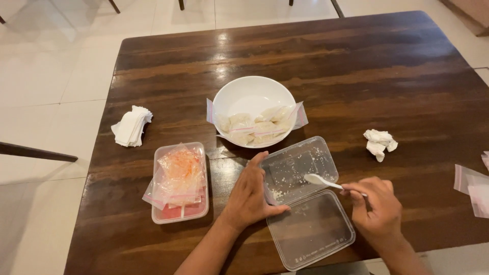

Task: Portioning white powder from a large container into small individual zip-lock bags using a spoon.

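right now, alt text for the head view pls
The left hand steadies a nearly empty clear container while the right hand holds a white spoon over it, on a wooden table beside a white bowl.

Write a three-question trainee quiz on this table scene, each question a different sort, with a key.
1. True or false: the right hand holds a white plastic spoon.
2. What does the left hand rest against?
A) the white bowl
B) the clear container
C) the folded napkins
3. Fill in: the bowl holds small filled ____.

Key: 1 true; 2 B; 3 bags.
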